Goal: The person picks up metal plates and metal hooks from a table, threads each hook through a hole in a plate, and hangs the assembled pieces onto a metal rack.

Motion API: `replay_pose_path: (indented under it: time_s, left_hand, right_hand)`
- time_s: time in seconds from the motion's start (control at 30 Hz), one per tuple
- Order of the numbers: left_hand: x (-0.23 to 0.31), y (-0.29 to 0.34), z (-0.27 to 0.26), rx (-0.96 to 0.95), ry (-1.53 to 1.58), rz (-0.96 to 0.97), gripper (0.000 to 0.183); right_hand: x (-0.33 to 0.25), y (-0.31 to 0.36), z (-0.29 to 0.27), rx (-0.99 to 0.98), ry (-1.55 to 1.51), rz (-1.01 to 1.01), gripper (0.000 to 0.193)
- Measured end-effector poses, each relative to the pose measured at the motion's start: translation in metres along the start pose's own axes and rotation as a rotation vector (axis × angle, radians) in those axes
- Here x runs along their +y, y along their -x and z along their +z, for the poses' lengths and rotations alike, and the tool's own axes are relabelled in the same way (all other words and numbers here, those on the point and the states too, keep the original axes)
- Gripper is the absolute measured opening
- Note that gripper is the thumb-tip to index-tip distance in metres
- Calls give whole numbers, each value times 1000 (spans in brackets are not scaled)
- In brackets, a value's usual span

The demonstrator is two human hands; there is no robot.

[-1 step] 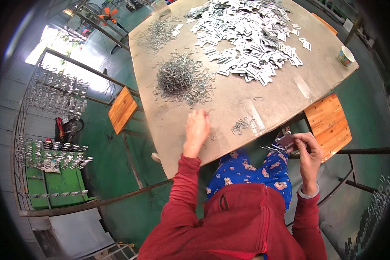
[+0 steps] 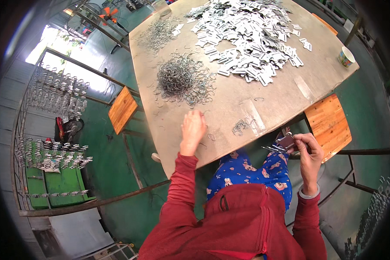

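Observation:
My left hand [image 2: 193, 129] is over the near left part of the table, palm down, fingers together and bent toward the tabletop. A thin wire hook shows by its fingertips; whether they hold it is hidden. Loose S-shaped wire hooks [image 2: 211, 137] lie just right of this hand. Above my lap, off the table's near edge, my right hand [image 2: 310, 151] is closed on flat metal plates [image 2: 286, 141]. Thin wire ends [image 2: 273, 148] stick out leftward from these plates. A small cluster of hooks [image 2: 240, 127] lies near the table edge between my hands.
The brown table [image 2: 286, 104] bears a heap of wire hooks [image 2: 177, 77], a sparser scatter [image 2: 158, 34] behind it and a large pile of flat metal plates [image 2: 247, 39]. A paper cup [image 2: 346, 57] stands at the right corner. Wooden stools [image 2: 329, 125] flank the table; hanging racks [image 2: 56, 93] are left.
My left hand has shifted slightly left over the tabletop, baring more of the loose hooks beside it. The right hand stays about where it was with the plates.

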State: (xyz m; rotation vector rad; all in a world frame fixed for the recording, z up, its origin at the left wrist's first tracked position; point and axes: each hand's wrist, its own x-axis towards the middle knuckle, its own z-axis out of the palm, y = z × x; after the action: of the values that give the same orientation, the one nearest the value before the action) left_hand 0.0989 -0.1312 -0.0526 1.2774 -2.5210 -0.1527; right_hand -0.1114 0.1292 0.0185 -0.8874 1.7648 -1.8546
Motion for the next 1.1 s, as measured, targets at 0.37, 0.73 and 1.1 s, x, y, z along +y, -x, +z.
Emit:
replay_pose_path:
  time_s: [0.37,0.73,1.1]
  left_hand:
    - [-50,1,-71,-549,232,-40,16]
    - [-60,31,-59,-693,409,-95,18]
    - [-38,-40,4,66,331,17,20]
  right_hand:
    - [-18,-6,11,-53,69,-52,9]
    - [-17,-3,15,-61,91,-52,9]
    - [-17,-3,6,-41,61,-40,9]
